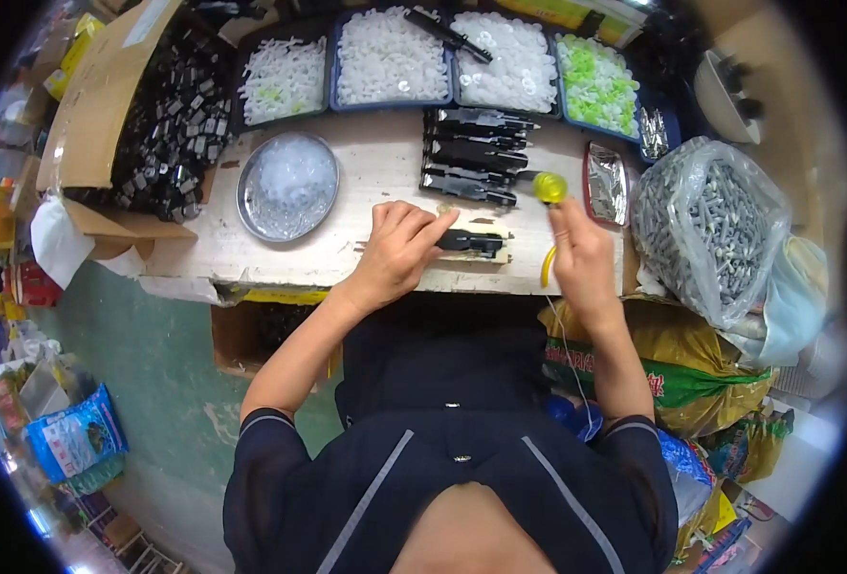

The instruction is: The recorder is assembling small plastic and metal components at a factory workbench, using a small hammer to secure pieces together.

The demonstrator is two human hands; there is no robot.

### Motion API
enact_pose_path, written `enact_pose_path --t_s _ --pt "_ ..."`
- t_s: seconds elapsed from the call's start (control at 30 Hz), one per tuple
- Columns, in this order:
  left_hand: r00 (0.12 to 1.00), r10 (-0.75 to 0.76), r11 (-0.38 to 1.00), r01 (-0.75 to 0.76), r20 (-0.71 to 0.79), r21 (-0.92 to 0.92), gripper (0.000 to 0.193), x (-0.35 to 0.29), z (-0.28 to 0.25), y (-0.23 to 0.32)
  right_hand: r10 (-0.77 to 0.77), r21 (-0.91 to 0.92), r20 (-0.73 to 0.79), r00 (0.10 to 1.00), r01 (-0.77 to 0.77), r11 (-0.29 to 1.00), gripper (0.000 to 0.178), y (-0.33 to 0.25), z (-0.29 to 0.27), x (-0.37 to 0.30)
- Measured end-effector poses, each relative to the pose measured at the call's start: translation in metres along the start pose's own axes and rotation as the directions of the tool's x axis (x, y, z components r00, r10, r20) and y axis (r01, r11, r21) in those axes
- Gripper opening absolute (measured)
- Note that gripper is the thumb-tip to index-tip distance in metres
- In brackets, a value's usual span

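Note:
My left hand (399, 247) lies at the middle of the bench with its fingers curled. It grips the near end of a black elongated part (471, 243), which sits on a pale block (502, 230). Beside its fingertip is a small clear round piece (444, 208), hard to make out. My right hand (584, 256) is closed round a tool (550, 187) with a round translucent yellow end; its handle is hidden in my fist. A curved yellow piece (548, 266) shows beside that hand, above a thin white cord (567, 340). Several similar black parts (471, 155) lie stacked farther back.
A round metal dish (320, 222) of clear small pieces stands left. Bins of white pieces (390, 57) and green-white pieces (600, 81) line the back. Black parts fill a cardboard box (88, 124). A red-edged tray (605, 182) and a bag of grey pieces (715, 230) are right.

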State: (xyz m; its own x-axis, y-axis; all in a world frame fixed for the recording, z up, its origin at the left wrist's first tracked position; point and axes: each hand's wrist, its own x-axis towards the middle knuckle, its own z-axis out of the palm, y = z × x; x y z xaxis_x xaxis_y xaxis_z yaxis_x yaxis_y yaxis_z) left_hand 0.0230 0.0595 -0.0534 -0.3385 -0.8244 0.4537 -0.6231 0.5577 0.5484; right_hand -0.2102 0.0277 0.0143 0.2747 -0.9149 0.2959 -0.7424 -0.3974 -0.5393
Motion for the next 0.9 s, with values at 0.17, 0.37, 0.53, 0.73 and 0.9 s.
enact_pose_path --t_s 0.17,0.37,0.53,0.73,0.9 --pt "0.992 0.100 0.993 -0.105 -0.081 -0.052 0.040 0.029 -0.006 -0.006 0.115 -0.422 -0.007 0.993 -0.107 0.900 0.018 0.065 0.005 0.007" --pt "0.978 0.177 0.960 -0.146 -0.114 0.241 0.018 0.065 0.026 -0.026 0.030 -0.414 -0.052 0.998 -0.049 0.909 0.019 0.083 0.024 0.010" --pt "0.979 0.143 0.973 -0.112 -0.143 0.203 0.018 0.066 0.031 -0.030 -0.306 -0.256 -0.216 0.927 0.248 0.934 0.020 0.040 0.024 0.084" --pt "0.974 0.017 0.982 0.026 -0.227 0.187 0.020 0.051 -0.002 -0.033 -0.486 -0.433 -0.094 0.869 0.404 0.806 0.025 -0.003 0.097 0.212" --pt "0.728 -0.362 0.852 0.512 -0.582 0.110 0.014 -0.004 -0.077 -0.086 -0.453 -0.535 -0.052 0.890 0.358 0.765 0.024 0.012 0.122 0.245"
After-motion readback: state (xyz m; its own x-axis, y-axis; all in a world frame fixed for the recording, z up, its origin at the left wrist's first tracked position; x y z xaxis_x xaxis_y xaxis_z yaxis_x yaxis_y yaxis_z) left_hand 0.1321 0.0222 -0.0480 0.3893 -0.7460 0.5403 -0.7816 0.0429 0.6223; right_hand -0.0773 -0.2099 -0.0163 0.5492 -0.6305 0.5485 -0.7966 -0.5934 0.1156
